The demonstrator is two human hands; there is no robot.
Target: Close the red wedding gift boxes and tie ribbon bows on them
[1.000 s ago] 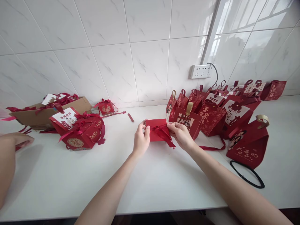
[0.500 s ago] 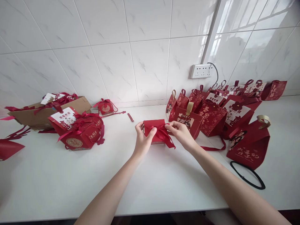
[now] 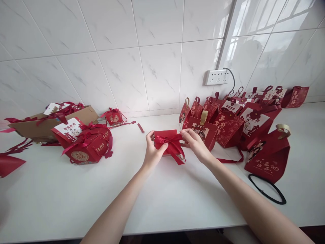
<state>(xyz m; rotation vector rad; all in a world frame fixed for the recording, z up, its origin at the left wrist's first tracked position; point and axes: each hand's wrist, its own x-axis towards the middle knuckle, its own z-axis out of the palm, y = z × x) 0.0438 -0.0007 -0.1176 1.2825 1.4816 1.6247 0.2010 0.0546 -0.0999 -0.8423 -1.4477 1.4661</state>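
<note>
Between the two hands, on the white counter (image 3: 157,200), sits a small red box (image 3: 166,137) with a red ribbon (image 3: 174,146) tied across its front. The left hand (image 3: 152,153) pinches the ribbon's left loop, thumb on top and fingers curled against the box's left end. The right hand (image 3: 196,145) grips the ribbon's right side at the box's upper right corner, fingers closed on it. The ribbon's tails hang down over the box's front toward the person.

Just behind and to the right of the right hand stands a crowd of red gift bags (image 3: 228,125), upright with their tops folded shut; what they hold cannot be seen. One more red bag with a gold loop handle (image 3: 269,159) stands further right, apart from the crowd, and a black band (image 3: 266,189) lies on the counter in front of it.

Well to the left of the left hand, a cluster of red ribboned boxes (image 3: 86,144) sits on the counter, and behind it an open cardboard carton (image 3: 50,123) holds more red ribbons and a printed card; its deeper contents are hidden. A red piece (image 3: 10,164) at the far left is cut off by the frame edge. The print on the bags is too small to read.
</note>
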